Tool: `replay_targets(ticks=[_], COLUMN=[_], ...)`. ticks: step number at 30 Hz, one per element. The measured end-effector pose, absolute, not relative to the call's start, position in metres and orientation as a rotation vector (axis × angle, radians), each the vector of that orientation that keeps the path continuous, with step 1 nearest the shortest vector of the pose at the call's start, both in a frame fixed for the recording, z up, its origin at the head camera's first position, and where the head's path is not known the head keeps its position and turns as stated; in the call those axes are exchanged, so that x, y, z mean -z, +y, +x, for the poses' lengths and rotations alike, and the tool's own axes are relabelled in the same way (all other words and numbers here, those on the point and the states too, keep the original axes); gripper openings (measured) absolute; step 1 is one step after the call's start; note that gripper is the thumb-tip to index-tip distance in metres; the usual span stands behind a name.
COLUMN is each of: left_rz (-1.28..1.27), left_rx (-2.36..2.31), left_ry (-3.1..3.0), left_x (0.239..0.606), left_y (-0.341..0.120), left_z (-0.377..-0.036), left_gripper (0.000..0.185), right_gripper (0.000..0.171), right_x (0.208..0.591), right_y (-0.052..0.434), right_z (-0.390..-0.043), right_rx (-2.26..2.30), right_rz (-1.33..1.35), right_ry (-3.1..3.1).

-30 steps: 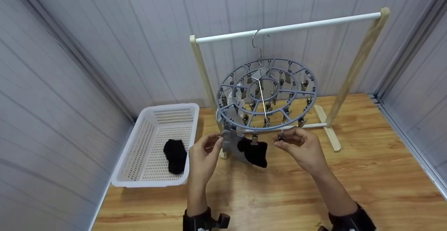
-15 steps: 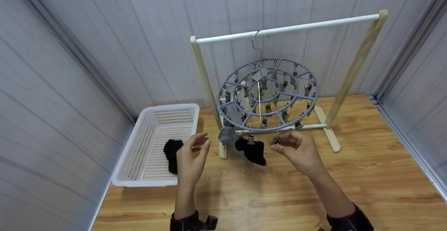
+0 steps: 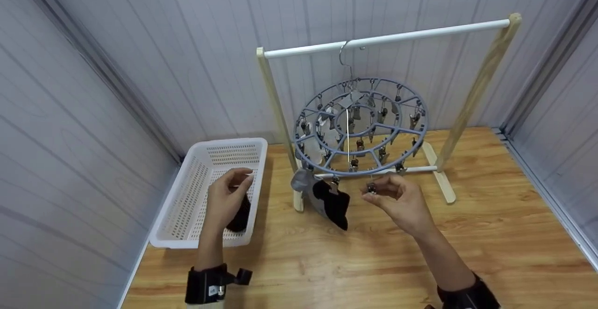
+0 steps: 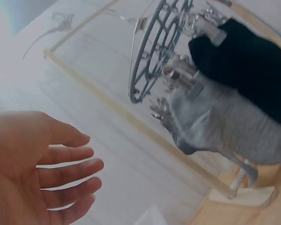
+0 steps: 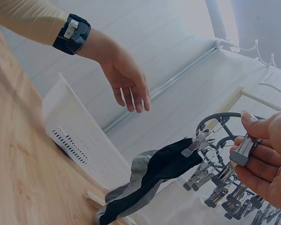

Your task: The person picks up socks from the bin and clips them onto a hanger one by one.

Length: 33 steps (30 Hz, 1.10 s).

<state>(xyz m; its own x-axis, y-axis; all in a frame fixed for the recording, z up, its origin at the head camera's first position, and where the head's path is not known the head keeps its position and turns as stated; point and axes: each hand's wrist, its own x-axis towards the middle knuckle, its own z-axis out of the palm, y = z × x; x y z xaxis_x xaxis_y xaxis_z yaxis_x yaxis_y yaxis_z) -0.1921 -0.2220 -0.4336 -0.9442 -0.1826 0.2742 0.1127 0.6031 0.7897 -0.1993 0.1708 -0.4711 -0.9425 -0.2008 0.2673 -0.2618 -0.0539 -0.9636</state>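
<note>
A round grey clip hanger (image 3: 359,126) hangs by its hook from the white bar (image 3: 387,35) of a wooden rack. At its near left rim a grey sock (image 3: 300,181) and a black sock (image 3: 335,207) hang from clips. My right hand (image 3: 373,190) pinches a metal clip (image 3: 371,188) at the hanger's near edge; the right wrist view shows the clip (image 5: 243,150) between thumb and fingers. My left hand (image 3: 240,178) hovers with relaxed fingers, holding nothing, over the white basket (image 3: 229,141), just above a black sock (image 3: 239,220) lying inside. In the left wrist view the fingers (image 4: 70,171) are spread.
The basket sits on the wooden floor (image 3: 373,262) at the left, against the grey panel wall. The rack's wooden posts (image 3: 275,108) and feet stand behind the hanger. Grey walls close in on both sides.
My left hand has left the hanging grey sock and moved left and down to above the basket. The right hand has stayed on its clip; the hanger has swung slightly.
</note>
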Motion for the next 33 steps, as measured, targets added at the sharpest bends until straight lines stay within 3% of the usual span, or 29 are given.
replay_targets(ticks=[16,33], left_rz=[0.214,0.526], left_rx=[0.968,0.662], left_ry=[-2.83,-3.186], left_x=[0.457,0.484], left_y=[-0.28,-0.305], left_z=[-0.258,-0.286], left_gripper=[0.024,0.035], right_gripper=[0.022,0.021], right_x=[0.473,0.475], right_y=[0.173,0.173], right_z=[-0.201,-0.202], right_rx=[-2.221,-2.183], right_rz=[0.537,0.565], right_ry=[-2.078,-2.094])
